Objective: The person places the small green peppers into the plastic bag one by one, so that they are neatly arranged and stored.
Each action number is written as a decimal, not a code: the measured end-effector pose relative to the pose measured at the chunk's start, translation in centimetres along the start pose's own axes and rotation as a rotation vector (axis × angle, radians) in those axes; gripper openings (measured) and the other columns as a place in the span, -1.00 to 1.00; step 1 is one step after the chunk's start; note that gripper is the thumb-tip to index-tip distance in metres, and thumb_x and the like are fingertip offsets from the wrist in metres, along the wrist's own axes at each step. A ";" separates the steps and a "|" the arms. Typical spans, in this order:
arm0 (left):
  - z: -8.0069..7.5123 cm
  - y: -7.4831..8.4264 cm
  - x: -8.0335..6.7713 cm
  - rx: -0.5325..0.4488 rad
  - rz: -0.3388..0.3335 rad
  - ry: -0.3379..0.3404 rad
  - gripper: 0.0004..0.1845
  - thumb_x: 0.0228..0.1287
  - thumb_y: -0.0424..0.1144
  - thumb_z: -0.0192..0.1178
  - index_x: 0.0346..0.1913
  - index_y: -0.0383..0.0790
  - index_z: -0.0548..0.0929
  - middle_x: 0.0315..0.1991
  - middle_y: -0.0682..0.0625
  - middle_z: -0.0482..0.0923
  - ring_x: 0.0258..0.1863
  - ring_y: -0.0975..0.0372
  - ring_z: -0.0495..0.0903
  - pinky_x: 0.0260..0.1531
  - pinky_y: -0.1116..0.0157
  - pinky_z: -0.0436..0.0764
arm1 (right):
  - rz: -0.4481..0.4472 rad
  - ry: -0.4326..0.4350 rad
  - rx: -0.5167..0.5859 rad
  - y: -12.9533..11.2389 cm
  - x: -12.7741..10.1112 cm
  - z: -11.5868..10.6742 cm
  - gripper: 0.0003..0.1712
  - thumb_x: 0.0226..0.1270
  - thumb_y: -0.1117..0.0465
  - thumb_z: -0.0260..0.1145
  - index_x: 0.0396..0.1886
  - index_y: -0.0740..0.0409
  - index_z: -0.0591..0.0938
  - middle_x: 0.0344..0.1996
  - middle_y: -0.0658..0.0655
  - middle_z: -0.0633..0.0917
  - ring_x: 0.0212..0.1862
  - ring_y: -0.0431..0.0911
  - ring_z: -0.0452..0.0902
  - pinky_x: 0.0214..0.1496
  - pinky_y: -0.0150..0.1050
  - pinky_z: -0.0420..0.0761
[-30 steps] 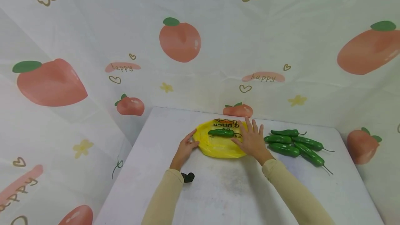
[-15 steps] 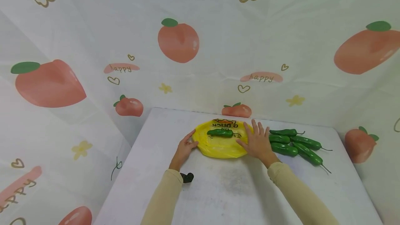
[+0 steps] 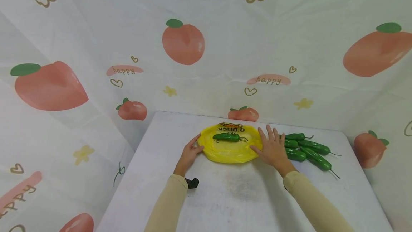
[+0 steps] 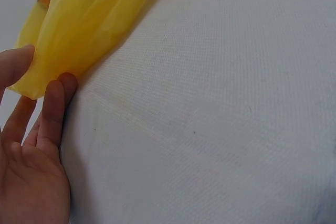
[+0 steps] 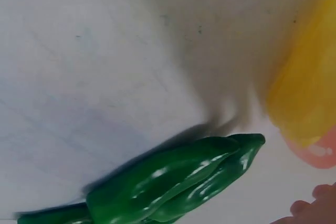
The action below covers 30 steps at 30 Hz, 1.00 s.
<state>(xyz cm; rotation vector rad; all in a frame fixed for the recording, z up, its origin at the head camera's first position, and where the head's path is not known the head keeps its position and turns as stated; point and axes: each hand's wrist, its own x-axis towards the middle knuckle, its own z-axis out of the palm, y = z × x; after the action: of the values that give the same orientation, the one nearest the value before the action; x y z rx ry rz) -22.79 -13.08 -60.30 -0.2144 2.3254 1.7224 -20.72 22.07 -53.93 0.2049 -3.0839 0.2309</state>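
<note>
While both hands flank it, the yellow bag [image 3: 229, 148] lies between them.

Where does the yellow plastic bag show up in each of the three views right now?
Head: yellow bag lies mid-table between the left hand and right hand.
Left wrist: bag fills the top left, its edge at the fingertips.
Right wrist: bag runs along the right edge.
Shared landmark: the white table.

bag [image 3: 230, 149]: yellow, dark print
pepper on bag [image 3: 226, 137]: glossy green
peppers beside it [image 3: 309, 146]: green
table [image 3: 231, 196]: white
backdrop [image 3: 183, 42]: white, peach pattern
sleeves [image 3: 167, 203]: beige
</note>
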 end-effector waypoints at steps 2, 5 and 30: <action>0.0 -0.1 0.1 0.002 0.003 -0.002 -0.40 0.23 -0.01 0.26 0.26 0.60 0.32 -0.59 0.08 0.37 -0.60 0.26 0.28 -0.48 0.33 0.36 | 0.005 0.001 0.013 0.4 -0.3 0.1 0.04 0.24 -0.46 0.01 0.53 0.01 0.03 0.50 0.35 -0.05 0.46 0.38 -0.16 0.36 0.45 -0.23; 0.1 -0.3 0.1 0.001 0.003 -0.003 -0.40 0.23 0.00 0.26 0.25 0.61 0.32 -0.61 0.08 0.36 -0.61 0.26 0.27 -0.49 0.33 0.36 | 0.016 0.010 0.026 0.9 -0.8 0.3 0.05 0.24 -0.46 0.02 0.53 0.04 0.03 0.50 0.37 -0.04 0.45 0.39 -0.15 0.35 0.46 -0.24; 0.1 -0.1 0.3 0.003 -0.010 0.001 -0.41 0.22 -0.01 0.27 0.24 0.63 0.33 -0.56 0.06 0.39 -0.59 0.25 0.28 -0.48 0.33 0.37 | 0.082 0.043 0.117 5.0 -3.7 1.1 -0.02 0.31 -0.39 0.03 0.51 0.11 0.07 0.46 0.42 0.00 0.42 0.43 -0.15 0.32 0.48 -0.21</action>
<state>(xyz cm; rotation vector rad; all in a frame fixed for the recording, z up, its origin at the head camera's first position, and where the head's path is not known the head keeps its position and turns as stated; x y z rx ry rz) -22.99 -13.04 -60.52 -0.2260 2.3240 1.7140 -17.72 27.31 -55.95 0.0759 -3.0413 0.4146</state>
